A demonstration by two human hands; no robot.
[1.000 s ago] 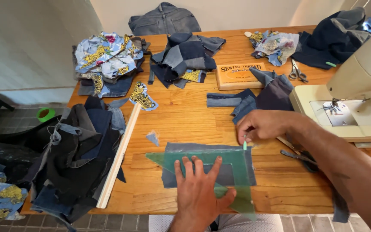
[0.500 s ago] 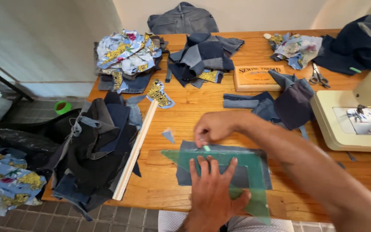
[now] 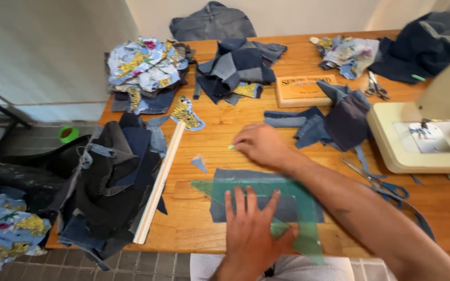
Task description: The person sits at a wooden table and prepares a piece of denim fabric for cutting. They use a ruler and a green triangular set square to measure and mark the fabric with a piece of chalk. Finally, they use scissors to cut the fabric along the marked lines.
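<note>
The left hand [image 3: 248, 234] lies flat, fingers spread, pressing a green set square [image 3: 292, 208] onto the denim patch [image 3: 235, 177] at the counter's [image 3: 225, 125] near edge. The right hand [image 3: 261, 145] pinches a green chalk [image 3: 230, 147] just beyond the patch. Judged from this, steady pressure keeps the square from slipping while marking.

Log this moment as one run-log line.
left hand: flat on green triangle ruler | ruler: over denim piece | right hand: pinching pale green chalk, tip above wooden table
</note>
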